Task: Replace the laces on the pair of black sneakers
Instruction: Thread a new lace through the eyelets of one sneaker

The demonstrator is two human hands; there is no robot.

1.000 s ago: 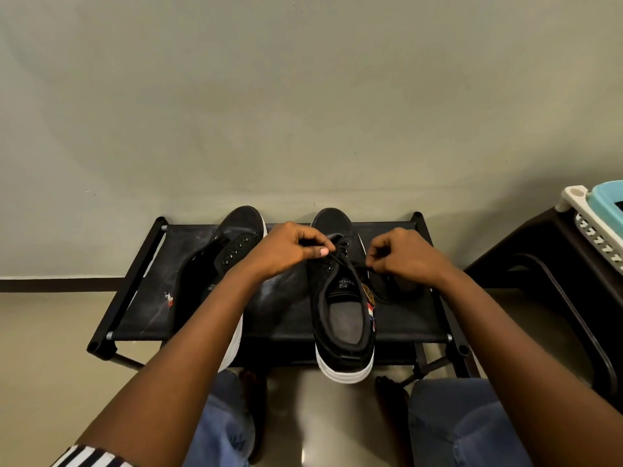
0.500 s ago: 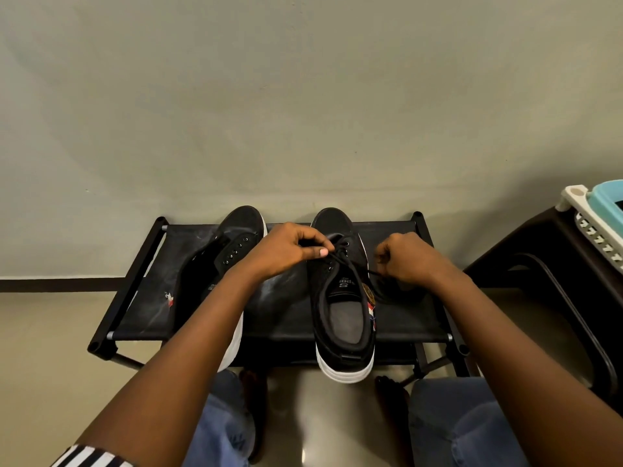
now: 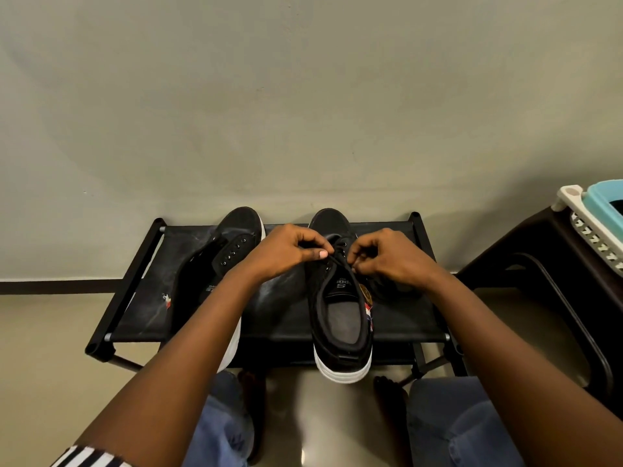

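Observation:
Two black sneakers with white soles lie on a low black fabric rack (image 3: pixel 279 311). The right sneaker (image 3: pixel 342 318) points away from me, its opening toward me. A black lace (image 3: pixel 340 262) runs across its upper eyelets. My left hand (image 3: pixel 286 251) pinches the lace at the shoe's left side. My right hand (image 3: pixel 387 256) pinches the lace at the shoe's right side, close to the eyelets. The left sneaker (image 3: pixel 222 254) has bare eyelets with no lace showing, and my left forearm covers its rear half.
The rack stands against a plain wall on a pale floor. A dark brown plastic chair (image 3: pixel 546 274) stands at the right with a white and teal basket (image 3: pixel 596 214) on it. My knees in blue jeans (image 3: pixel 462 429) sit below the rack's near edge.
My right hand has moved left, from out beside the shoe in to its eyelets, bringing the lace with it. My left hand has barely moved.

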